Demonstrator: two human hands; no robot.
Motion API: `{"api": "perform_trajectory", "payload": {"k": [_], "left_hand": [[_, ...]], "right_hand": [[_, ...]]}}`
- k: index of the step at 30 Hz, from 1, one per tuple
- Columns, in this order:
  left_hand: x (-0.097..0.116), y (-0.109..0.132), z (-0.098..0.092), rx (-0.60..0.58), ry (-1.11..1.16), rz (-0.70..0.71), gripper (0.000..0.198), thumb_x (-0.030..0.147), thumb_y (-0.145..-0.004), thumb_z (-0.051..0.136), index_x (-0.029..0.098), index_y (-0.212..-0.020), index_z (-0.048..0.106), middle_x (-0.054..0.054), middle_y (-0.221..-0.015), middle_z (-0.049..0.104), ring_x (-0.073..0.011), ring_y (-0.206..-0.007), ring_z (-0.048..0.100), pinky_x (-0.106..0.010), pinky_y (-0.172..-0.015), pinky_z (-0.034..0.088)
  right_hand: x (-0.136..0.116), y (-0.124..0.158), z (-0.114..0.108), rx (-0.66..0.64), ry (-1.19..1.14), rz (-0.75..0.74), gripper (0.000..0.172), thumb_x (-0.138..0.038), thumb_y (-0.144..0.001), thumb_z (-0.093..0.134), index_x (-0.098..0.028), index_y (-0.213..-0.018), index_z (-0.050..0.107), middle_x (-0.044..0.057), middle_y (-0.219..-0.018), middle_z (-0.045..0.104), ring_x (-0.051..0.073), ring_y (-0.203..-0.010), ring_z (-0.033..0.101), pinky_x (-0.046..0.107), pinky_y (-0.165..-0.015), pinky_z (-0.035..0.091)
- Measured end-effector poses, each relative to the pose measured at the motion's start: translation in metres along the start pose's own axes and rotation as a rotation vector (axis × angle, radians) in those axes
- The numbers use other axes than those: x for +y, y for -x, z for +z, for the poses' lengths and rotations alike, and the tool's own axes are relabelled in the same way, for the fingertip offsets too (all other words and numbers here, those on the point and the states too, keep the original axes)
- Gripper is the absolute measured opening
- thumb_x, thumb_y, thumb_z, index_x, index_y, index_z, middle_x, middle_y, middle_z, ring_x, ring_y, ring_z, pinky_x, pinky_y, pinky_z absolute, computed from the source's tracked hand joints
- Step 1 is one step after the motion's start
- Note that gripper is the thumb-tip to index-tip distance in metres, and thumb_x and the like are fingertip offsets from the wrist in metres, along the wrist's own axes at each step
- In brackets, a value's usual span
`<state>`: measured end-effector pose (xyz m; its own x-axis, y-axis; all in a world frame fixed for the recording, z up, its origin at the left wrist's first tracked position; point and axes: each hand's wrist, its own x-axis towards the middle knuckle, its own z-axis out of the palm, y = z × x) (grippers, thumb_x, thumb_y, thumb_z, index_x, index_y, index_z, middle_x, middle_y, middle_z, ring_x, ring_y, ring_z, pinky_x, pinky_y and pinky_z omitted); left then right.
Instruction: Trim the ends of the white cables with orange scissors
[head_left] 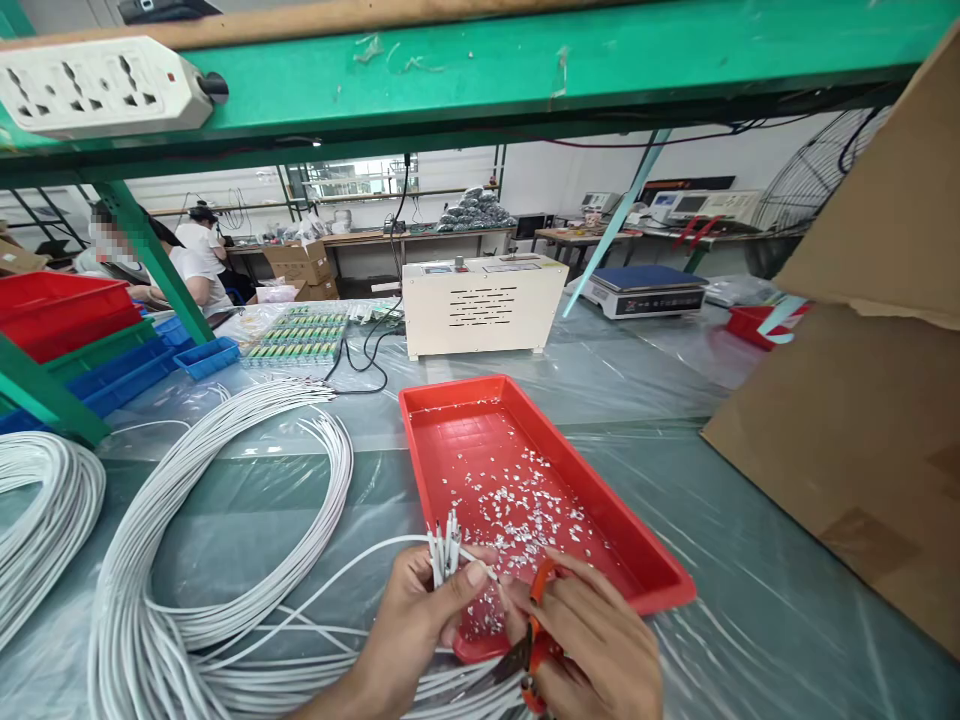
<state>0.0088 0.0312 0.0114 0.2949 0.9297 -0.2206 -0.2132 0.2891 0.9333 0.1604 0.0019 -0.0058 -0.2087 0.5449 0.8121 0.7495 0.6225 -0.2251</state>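
My left hand [416, 610] is closed round a bunch of white cables [444, 548], their cut ends pointing up, with one cable running across toward the right. Orange-handled scissors [538, 640] are held in my right hand [592, 640], blades toward the lower left, while its thumb and forefinger tips meet at the end of that single cable. Both hands are over the near end of a red tray [420, 460], which holds scattered small white scraps [525, 510]. Large coils of white cable [142, 540] lie to the left and run beneath my left wrist.
A beige machine [484, 305] stands behind the tray, with a scale [641, 290] to its right. Cardboard [840, 460] rises at the right. Stacked bins [67, 320] stand at left near green circuit boards [296, 335]. A green beam [480, 75] crosses overhead. People sit at the back left.
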Motion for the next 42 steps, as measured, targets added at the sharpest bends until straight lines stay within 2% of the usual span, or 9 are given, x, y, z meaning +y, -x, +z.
{"api": "perform_trajectory", "payload": {"k": [4,7,14,20,26,29,32,37,42], "left_hand": [[0.001,0.000,0.001,0.023,-0.008,0.038,0.026,0.034,-0.068,0.067,0.009,-0.063,0.064,0.005,-0.042,0.042,-0.0027,-0.036,0.027,-0.016,-0.036,0.021],[0.002,0.000,0.002,0.057,-0.020,0.050,0.027,0.036,-0.065,0.068,0.010,-0.059,0.061,0.004,-0.042,0.046,-0.0029,-0.035,0.028,-0.016,-0.036,0.022],[0.004,0.001,0.003,0.091,-0.020,0.048,0.032,0.039,-0.059,0.072,0.011,-0.055,0.057,0.004,-0.046,0.047,-0.0034,-0.037,0.030,-0.016,-0.036,0.023],[0.007,-0.002,0.000,0.062,-0.015,0.070,0.029,0.036,-0.069,0.065,0.012,-0.057,0.053,0.008,-0.040,0.036,-0.0034,-0.037,0.025,-0.017,-0.040,0.021],[0.005,-0.003,-0.001,0.060,-0.035,0.058,0.025,0.034,-0.073,0.062,0.013,-0.062,0.053,0.009,-0.037,0.035,-0.0036,-0.036,0.025,-0.018,-0.042,0.021],[0.005,-0.004,-0.001,0.047,-0.053,0.058,0.027,0.035,-0.071,0.063,0.013,-0.059,0.052,0.009,-0.037,0.035,-0.0040,-0.036,0.025,-0.018,-0.042,0.022],[0.005,-0.004,0.000,0.044,-0.061,0.057,0.029,0.036,-0.069,0.064,0.014,-0.057,0.050,0.009,-0.038,0.036,-0.0040,-0.035,0.026,-0.018,-0.040,0.022],[0.002,-0.004,0.001,0.046,-0.080,0.045,0.035,0.037,-0.068,0.065,0.015,-0.051,0.045,0.008,-0.036,0.035,-0.0043,-0.036,0.027,-0.018,-0.041,0.022],[0.000,-0.003,0.000,0.032,-0.054,0.006,0.029,0.039,-0.067,0.066,0.013,-0.061,0.055,0.009,-0.038,0.036,-0.0040,-0.036,0.026,-0.018,-0.040,0.020]], "right_hand": [[-0.003,-0.001,-0.006,-0.024,0.200,-0.163,0.026,-0.008,-0.076,0.049,-0.023,-0.091,0.065,-0.002,-0.060,0.066,0.010,-0.052,0.059,0.032,-0.088,0.042],[-0.010,0.000,-0.004,-0.054,0.281,-0.164,0.022,-0.014,-0.082,0.047,-0.024,-0.088,0.065,-0.001,-0.061,0.067,0.012,-0.054,0.060,0.034,-0.091,0.040],[-0.019,0.007,0.011,-0.025,0.184,-0.135,0.026,-0.010,-0.084,0.039,-0.020,-0.092,0.062,0.002,-0.064,0.069,0.014,-0.058,0.062,0.038,-0.089,0.042],[0.005,-0.002,0.001,-0.044,0.168,-0.194,0.026,-0.005,-0.074,0.050,-0.021,-0.092,0.060,-0.003,-0.060,0.066,0.011,-0.052,0.056,0.034,-0.086,0.041],[0.029,-0.009,0.001,-0.113,0.346,0.230,0.019,-0.014,-0.071,0.044,-0.021,-0.055,0.051,-0.002,-0.047,0.053,0.013,-0.045,0.049,0.041,-0.081,0.040],[0.024,-0.008,0.001,-0.148,0.176,0.371,0.024,-0.023,-0.075,0.050,-0.021,-0.051,0.050,-0.001,-0.045,0.053,0.014,-0.046,0.050,0.035,-0.070,0.045],[0.011,-0.010,0.001,-0.141,-0.184,0.456,0.015,-0.029,-0.077,0.055,-0.020,-0.068,0.063,0.001,-0.057,0.062,0.016,-0.057,0.057,0.027,-0.057,0.048],[0.001,-0.013,0.003,-0.032,-0.228,0.214,0.012,-0.018,-0.070,0.062,-0.023,-0.081,0.065,-0.006,-0.048,0.057,0.010,-0.042,0.051,0.034,-0.070,0.048],[0.000,-0.012,0.002,0.033,-0.243,0.246,0.014,-0.012,-0.070,0.057,-0.023,-0.076,0.064,-0.007,-0.049,0.057,0.009,-0.041,0.049,0.033,-0.072,0.046]]}}
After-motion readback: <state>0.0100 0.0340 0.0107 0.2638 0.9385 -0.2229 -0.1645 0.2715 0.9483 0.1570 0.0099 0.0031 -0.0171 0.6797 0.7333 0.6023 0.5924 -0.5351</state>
